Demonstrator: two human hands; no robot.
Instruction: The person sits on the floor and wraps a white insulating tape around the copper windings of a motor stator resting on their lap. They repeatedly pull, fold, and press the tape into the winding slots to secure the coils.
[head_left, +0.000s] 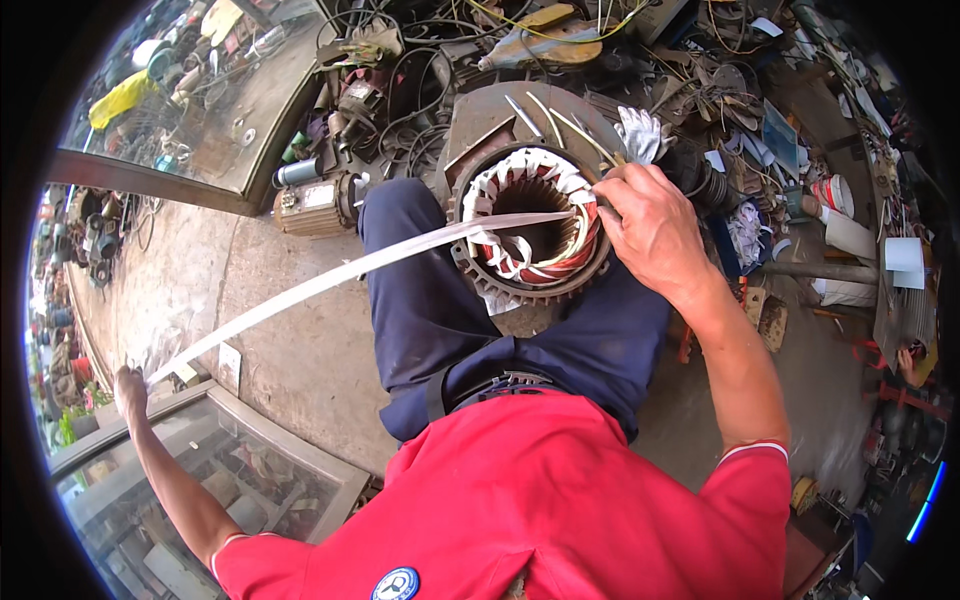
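A motor stator [462, 262] with a toothed rim stands between my knees, its round bore facing up. White tape binds part of its ring of red and white windings [490, 200]; red shows mostly at the near and right side. A long white cloth tape [330, 283] runs taut from the right inner side of the windings out to the far left. At its outer end my left hand [130, 392] is closed on it, arm stretched out. My right hand [655, 235] rests at the right edge of the windings, fingers bent and pinched; what they grip is hidden.
Behind the stator, a pale rod [545, 118] and other thin sticks lie on a metal plate [480, 118], beside a white glove [642, 134]. A finned motor [316, 207] sits on the floor at left. Glass-fronted frames [255, 190] and tangled cables [415, 60] surround the spot.
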